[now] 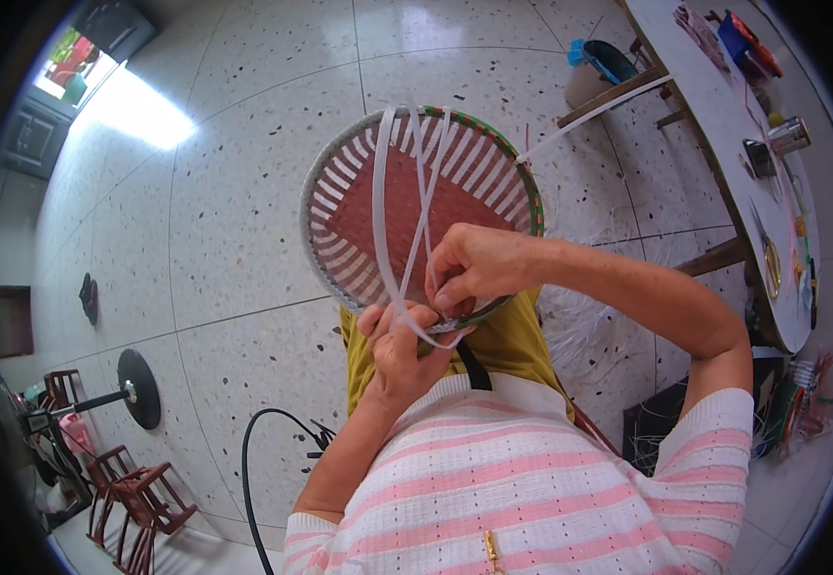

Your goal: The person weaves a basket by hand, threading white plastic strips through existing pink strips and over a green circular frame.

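Observation:
A round basket (pixel 354 206) rests on my lap, with a red woven bottom and slatted white sides. White wrapping covers the left part of its rim; the right part is green with orange patches. A long white plastic strip (pixel 379 192) loops over the basket and crosses itself above the bottom. My left hand (pixel 399 347) is closed round the near rim, with the strip passing across its fingers. Just inside that rim, my right hand (pixel 474 266) pinches what looks like the white strip, its fingertips pointing down. The exact grip point is partly hidden by the fingers.
To the right stands a long table (pixel 738 192) with scissors (pixel 771 270) and a metal can (pixel 788 136). A bucket (pixel 584 86) is by its far end. Loose white strips (pixel 584 311) lie on the floor. At left are a round stand base (pixel 138 390) and wooden chairs (pixel 153 498).

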### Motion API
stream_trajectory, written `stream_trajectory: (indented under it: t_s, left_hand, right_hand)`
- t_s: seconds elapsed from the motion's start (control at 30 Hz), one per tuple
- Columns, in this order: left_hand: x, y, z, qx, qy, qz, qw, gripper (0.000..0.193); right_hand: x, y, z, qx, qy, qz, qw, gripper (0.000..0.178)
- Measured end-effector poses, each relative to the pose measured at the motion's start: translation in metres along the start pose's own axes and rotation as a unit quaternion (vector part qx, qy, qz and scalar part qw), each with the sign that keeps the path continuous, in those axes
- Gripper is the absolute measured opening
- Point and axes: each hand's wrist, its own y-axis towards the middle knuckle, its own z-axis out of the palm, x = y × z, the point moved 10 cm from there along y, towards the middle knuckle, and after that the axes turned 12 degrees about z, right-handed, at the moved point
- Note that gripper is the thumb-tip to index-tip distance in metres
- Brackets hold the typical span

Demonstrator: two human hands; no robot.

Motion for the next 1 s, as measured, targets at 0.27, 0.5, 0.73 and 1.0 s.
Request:
stream_trajectory:
  t_s: [0.27,0.5,0.73,1.0]
  left_hand:
    - [0.004,0.007,0.0,-0.002,-0.015,-0.005,1.0,0.052]
    - [0.013,0.017,0.002,0.006,-0.031,-0.026,0.999,0.052]
    - [0.017,0.024,0.003,0.0,-0.049,-0.03,0.998,0.044]
    - [0.026,0.033,-0.003,-0.039,-0.001,-0.022,0.999,0.052]
  right_hand:
    - [0.004,0.001,-0.005,-0.017,-0.07,-0.009,0.997,0.013]
    - [-0.007,0.004,-0.016,-0.005,0.001,0.017,1.0,0.017]
    - [-0.004,0.003,-0.016,0.02,-0.007,0.033,0.999,0.024]
    - [0.0,-0.005,-0.035,-0.039,0.109,0.037,0.993,0.019]
